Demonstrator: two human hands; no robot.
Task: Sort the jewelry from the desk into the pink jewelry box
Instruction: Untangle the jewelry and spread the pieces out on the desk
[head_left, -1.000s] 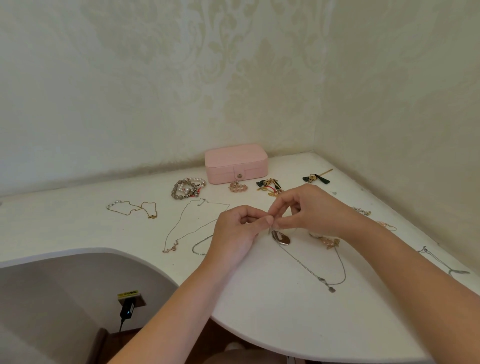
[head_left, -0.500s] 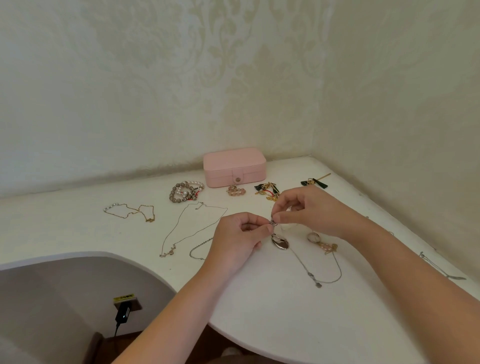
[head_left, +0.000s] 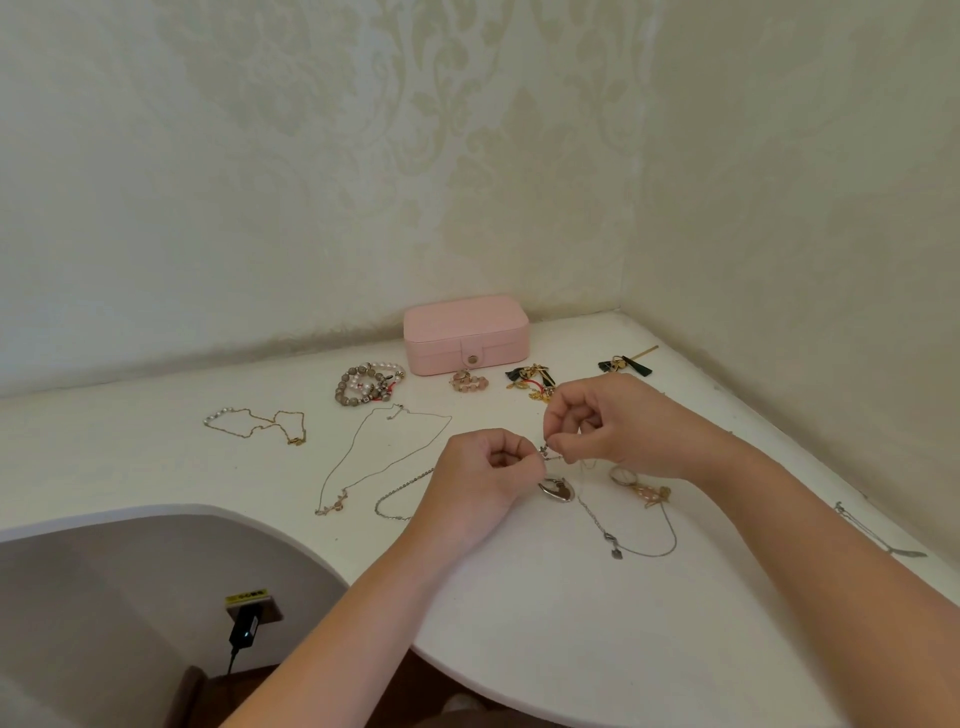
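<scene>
While both hands meet low over the white curved bench (head_left: 519, 623), the left hand (head_left: 483, 475) and the right hand (head_left: 621, 426) each pinch the clasp end of a thin silver chain necklace with an oval metal pendant (head_left: 557, 491). Each grip is thumb and forefinger pressed together on the chain, with the other fingers curled in.

The pendant sits at six o'clock from the fingertips, close to the bench; whether it touches cannot be told. The slack chain loops away on the bench towards five o'clock.

A pink rounded-corner jewelry box (head_left: 466, 335), lid down and snap tab fastened, stands at eleven o'clock against the wall, well apart from the hands. A cluster of grey and pearl beaded bracelets (head_left: 369, 384) lies at ten o'clock.

The chain looks light, limp and quick to tangle, with most of its weight in the pendant. Holding near the clasp, then gathering the slack, seems the safest hold.
</scene>
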